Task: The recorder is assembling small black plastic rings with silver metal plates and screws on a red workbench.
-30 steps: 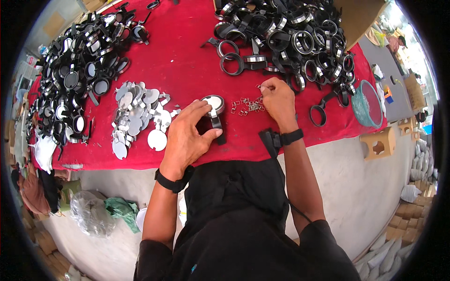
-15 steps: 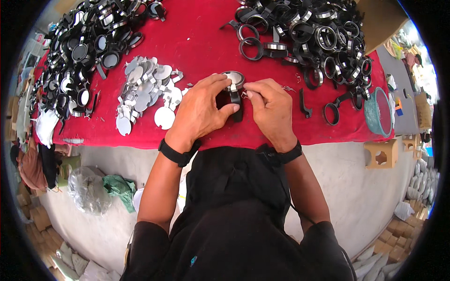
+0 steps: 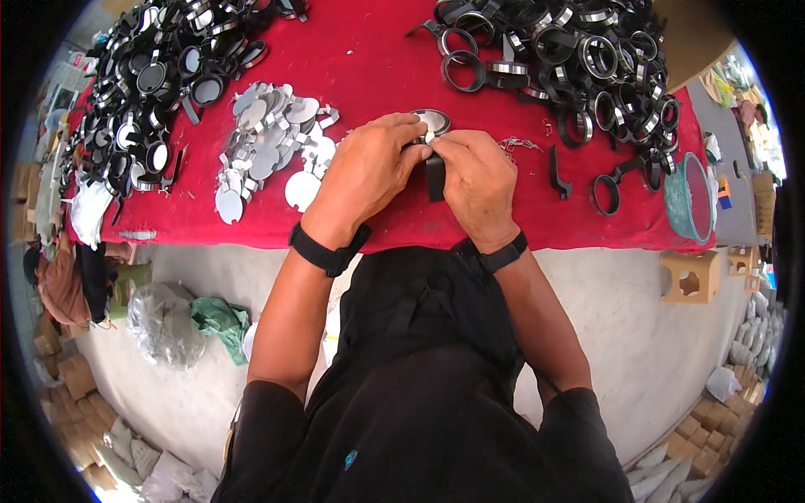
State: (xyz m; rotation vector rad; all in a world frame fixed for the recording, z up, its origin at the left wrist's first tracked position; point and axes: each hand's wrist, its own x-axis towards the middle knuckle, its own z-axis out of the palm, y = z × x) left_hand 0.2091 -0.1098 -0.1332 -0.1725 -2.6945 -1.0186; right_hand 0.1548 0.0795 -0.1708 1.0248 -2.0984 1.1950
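A round black ring piece with a handle (image 3: 435, 181) lies before me on the red cloth, its handle toward my body. A silver disc (image 3: 431, 121) sits in its ring. My left hand (image 3: 362, 174) is closed on the piece's left side, thumb and fingers at the neck between ring and handle. From the right, my right hand (image 3: 481, 186) pinches at this same neck; what its fingertips hold is hidden. Left of my left hand lies a heap of loose silver tabbed discs (image 3: 265, 159). Small thin wire clips (image 3: 525, 143) are scattered right of my right hand.
Assembled black pieces (image 3: 152, 78) are heaped at the far left, open black rings (image 3: 598, 58) at the far right. A loose black handle (image 3: 558, 173) and a teal basket (image 3: 677, 205) lie on the right. Cardboard boxes (image 3: 690, 277) stand beyond the table edge.
My right hand has moved left, bringing its pinched fingertips against the neck of the ring piece. My left thumb has moved up to the neck. The whole view has shifted slightly.
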